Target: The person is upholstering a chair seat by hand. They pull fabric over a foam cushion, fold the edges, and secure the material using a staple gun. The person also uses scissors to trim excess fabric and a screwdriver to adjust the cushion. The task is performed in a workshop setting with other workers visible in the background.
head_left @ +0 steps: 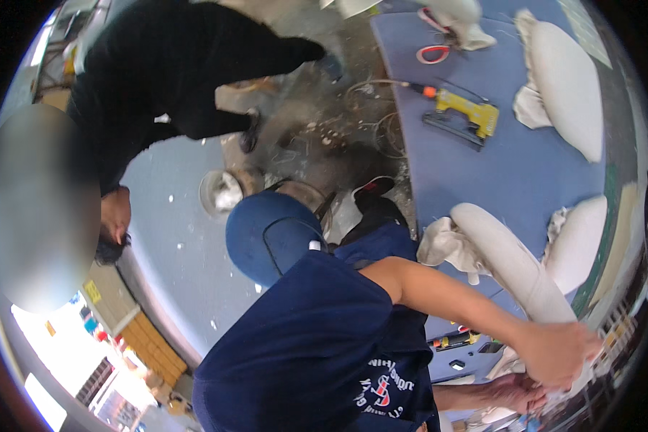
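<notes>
Both my arms reach to the right over a blue-topped table [497, 173]. My left hand [558, 353] is closed at the near end of a long padded piece [515, 270] covered in cream fabric. Just below it, my right hand [520, 394] is closed too, its fingers pinching at pale fabric between the hands. Blur hides the exact hold. Loose cream cloth [446, 243] bunches at the padded piece's far end. Beside it lies another cream padded piece [577, 234].
A yellow staple gun [464, 115] with an air hose and red-handled scissors [433, 54] lie on the table's far part, near a cream cushion [569, 86]. A blue round stool [273, 237] and white bucket [222, 193] stand left. A person in black [158, 65] bends at far left.
</notes>
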Motion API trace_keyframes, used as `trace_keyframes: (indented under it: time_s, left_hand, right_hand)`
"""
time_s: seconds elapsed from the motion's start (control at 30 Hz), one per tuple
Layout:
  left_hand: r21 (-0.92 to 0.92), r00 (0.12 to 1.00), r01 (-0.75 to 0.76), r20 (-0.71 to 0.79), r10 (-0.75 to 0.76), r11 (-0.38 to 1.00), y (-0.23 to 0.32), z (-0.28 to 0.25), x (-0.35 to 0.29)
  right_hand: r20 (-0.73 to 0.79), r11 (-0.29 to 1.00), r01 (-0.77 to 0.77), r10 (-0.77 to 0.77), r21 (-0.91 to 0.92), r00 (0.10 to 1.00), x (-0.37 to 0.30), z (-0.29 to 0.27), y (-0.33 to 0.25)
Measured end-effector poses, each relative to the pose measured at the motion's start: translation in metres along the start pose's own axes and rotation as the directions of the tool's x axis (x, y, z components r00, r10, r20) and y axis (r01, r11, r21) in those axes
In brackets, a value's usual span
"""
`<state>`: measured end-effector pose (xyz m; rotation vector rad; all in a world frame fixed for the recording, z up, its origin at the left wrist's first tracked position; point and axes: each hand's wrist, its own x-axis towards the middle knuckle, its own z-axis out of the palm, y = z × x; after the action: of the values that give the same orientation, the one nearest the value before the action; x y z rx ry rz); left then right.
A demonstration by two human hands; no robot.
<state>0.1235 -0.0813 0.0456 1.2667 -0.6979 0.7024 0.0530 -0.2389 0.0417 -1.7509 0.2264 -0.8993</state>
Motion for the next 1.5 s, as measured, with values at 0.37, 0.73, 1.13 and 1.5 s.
trace_keyframes:
  time_s: [0.37,0.73,1.13,1.5]
  left_hand:
    - [-0.035,0.836,0.378,0.441,-0.325,0.925,0.016,-0.018,0.048]
    - [0.016,0.79,0.332,0.542,-0.288,0.943,0.0,-0.001,0.061]
    - [0.045,0.778,0.367,0.532,-0.333,0.929,-0.005,-0.005,0.066]
    - [0.02,0.772,0.391,0.538,-0.34,0.92,-0.005,-0.004,0.069]
  right_hand:
    - [-0.088,0.963,0.051,-0.077,-0.265,0.993,-0.013,0.035,-0.05]
    - [0.025,0.976,-0.09,0.096,-0.198,0.995,-0.038,-0.009,-0.076]
    - [0.159,0.929,0.103,-0.048,-0.356,0.986,-0.034,0.001,-0.07]
    - [0.122,0.972,0.017,0.012,-0.235,0.992,-0.016,0.017,-0.073]
